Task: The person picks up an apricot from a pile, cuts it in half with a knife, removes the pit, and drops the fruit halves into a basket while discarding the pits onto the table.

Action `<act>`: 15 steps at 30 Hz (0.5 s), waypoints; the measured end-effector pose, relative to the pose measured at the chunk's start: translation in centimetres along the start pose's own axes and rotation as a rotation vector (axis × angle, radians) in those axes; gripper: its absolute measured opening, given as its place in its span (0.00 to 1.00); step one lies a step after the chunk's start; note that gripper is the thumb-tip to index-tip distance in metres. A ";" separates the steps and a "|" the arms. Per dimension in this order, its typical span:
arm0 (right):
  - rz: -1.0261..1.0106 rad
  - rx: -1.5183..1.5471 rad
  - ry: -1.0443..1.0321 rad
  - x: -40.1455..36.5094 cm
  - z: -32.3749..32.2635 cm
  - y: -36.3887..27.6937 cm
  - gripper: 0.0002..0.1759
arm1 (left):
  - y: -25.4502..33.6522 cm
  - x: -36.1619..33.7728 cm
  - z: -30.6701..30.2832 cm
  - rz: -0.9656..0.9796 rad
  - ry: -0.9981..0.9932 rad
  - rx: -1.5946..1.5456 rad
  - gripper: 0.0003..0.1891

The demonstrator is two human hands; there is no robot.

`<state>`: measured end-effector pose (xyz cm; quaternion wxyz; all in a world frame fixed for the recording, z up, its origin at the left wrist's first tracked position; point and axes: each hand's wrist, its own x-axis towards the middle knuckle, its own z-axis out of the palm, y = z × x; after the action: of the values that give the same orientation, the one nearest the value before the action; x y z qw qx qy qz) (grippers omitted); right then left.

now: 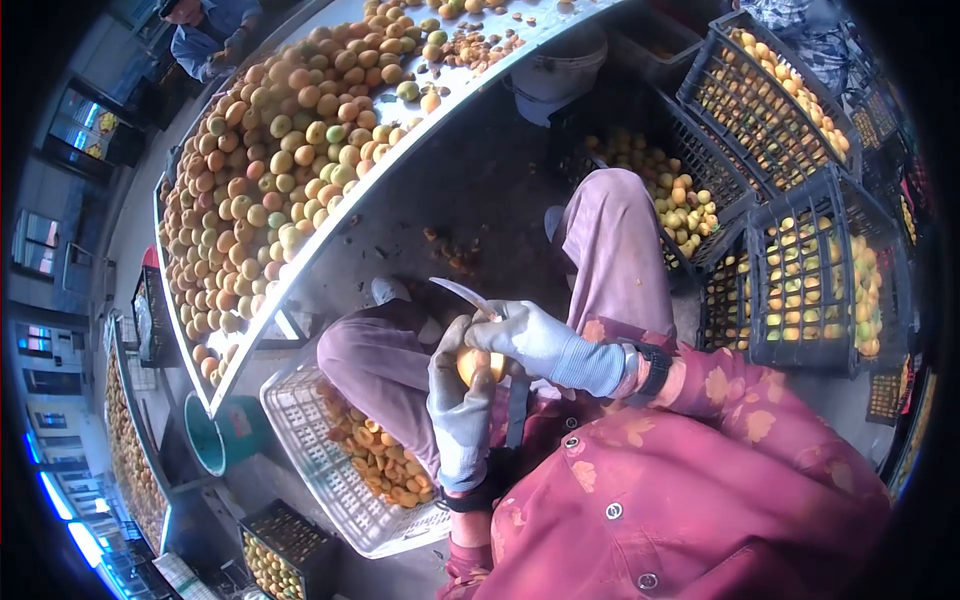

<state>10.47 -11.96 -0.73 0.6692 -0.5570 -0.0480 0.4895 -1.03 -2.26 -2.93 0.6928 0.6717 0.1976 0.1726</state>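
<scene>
Beneath knife (462, 293) and apricot (478, 366) sits a basket (300, 425) (part-filled).

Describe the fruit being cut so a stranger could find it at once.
Beside the long table heaped with fruit, two grey-gloved hands meet above the person's lap. The left hand cups one orange fruit, with the right hand holding a knife to it. Alone among the fruit, it is held, not piled or crated.

Fruit-processing shed: metal table (505, 65) heaped with apricots (290, 130), stacked black crates (800, 290).
</scene>
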 end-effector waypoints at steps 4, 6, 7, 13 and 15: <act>0.099 -0.028 -0.057 -0.3 -0.5 -0.4 0.11 | -0.2 0.0 -0.4 -0.065 -0.032 -0.212 0.27; 0.053 -0.067 -0.042 0.0 -0.4 0.3 0.11 | 0.2 -0.1 -0.4 -0.083 -0.040 -0.232 0.28; 0.004 -0.105 -0.028 0.1 -0.3 0.6 0.11 | 0.3 -0.2 -0.4 -0.099 -0.050 -0.252 0.28; -0.041 -0.240 -0.002 -0.2 0.8 0.0 0.16 | -0.1 -0.4 -0.8 -0.155 -0.012 -0.603 0.27; -0.054 -0.284 -0.058 0.4 0.5 0.2 0.20 | 0.1 -0.1 -0.7 -0.195 0.041 -0.564 0.27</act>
<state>10.29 -11.35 -0.92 0.5951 -0.6301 -0.1509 0.4754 -1.49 -1.72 -2.85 0.8614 0.4268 0.2193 0.1667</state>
